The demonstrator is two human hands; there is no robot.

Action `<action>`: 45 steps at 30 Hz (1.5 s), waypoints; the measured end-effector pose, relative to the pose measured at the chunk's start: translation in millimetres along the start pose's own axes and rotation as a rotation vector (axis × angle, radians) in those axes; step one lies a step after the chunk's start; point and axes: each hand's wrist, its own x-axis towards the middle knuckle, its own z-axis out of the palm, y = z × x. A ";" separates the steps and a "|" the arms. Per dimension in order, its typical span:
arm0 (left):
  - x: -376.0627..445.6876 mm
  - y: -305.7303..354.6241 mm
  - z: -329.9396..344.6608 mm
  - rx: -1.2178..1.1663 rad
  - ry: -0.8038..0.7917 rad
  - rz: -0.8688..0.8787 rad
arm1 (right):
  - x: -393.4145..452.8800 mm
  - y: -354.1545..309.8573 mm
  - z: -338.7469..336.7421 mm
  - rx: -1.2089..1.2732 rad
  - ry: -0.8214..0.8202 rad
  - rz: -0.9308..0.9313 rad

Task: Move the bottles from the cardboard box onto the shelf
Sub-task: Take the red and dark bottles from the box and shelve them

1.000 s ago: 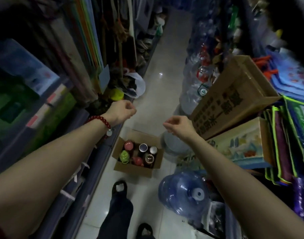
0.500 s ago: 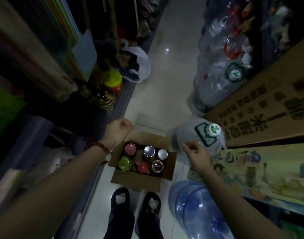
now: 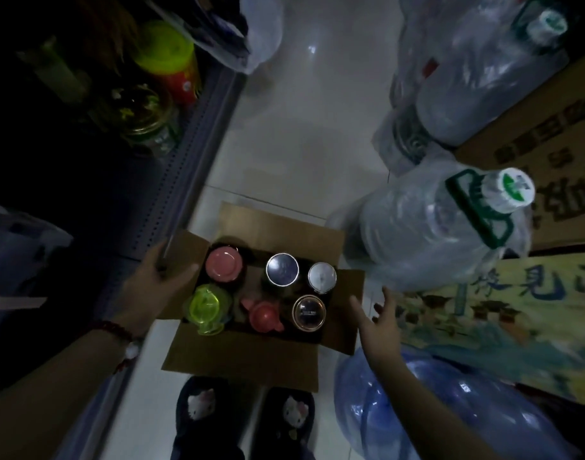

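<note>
Six bottles stand capped in the cardboard box (image 3: 251,356) on the floor: a pink-lidded bottle (image 3: 223,263) and a green-lidded bottle (image 3: 207,307) along its left edge, four more toward the right, so by my reckoning none has been moved yet. The left hand (image 3: 158,280) grips the box's left flap (image 3: 184,250); the right hand (image 3: 380,322) hovers at the right flap, fingers spread and holding nothing. The shelf (image 3: 184,167) runs along the left. A carton (image 3: 550,154) at right bears Chinese characters I cannot read; a water jug's cap (image 3: 513,187) shows a green logo.
</note>
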 end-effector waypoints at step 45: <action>-34.3 35.7 3.6 0.100 0.206 -0.275 | -24.8 -31.7 -14.4 -0.161 0.131 -0.025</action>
